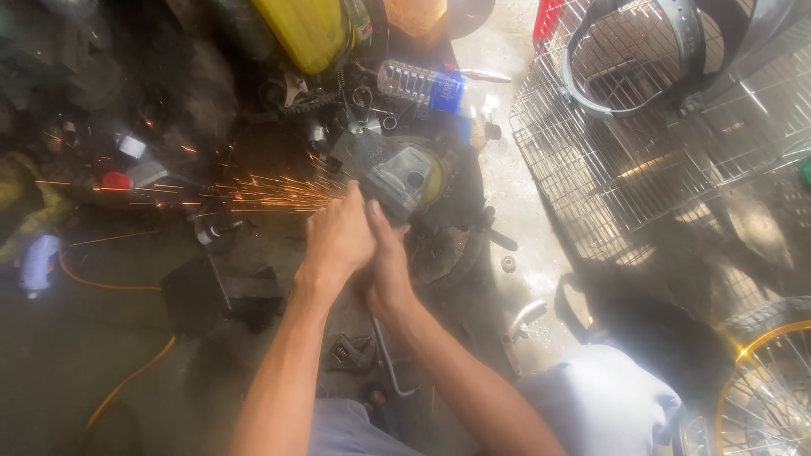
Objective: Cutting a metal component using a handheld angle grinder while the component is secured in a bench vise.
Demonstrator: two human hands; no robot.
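Both hands are clenching one tool: I am seeing my left hand (338,236) wrapping over the rear of the grey angle grinder (387,173), and my right hand (387,268) pressing in just beside it from below, the two touching. Going from the left edge, a pale bottle (38,262) is lying on the dark floor, and an orange cable (110,285) is curving past it toward the bottom edge. A black block (221,294) is sitting near my left forearm, with bare floor showing between it and the cable. Sparks (270,194) are streaming leftward from the grinder's front, crossing the clutter of small parts there. The grinder itself is sitting at the centre, over a dark round piece (452,245) whose edge is peeking out on its right. Above it a clear plastic bottle (422,84) is lying on its side, and a yellow container (308,29) is standing at the top edge. To the right a pale strip of floor is staying open, then a wire cage (608,160) is crowding the upper right, and a spoked wheel with a yellow rim (769,380) is filling the lower right corner
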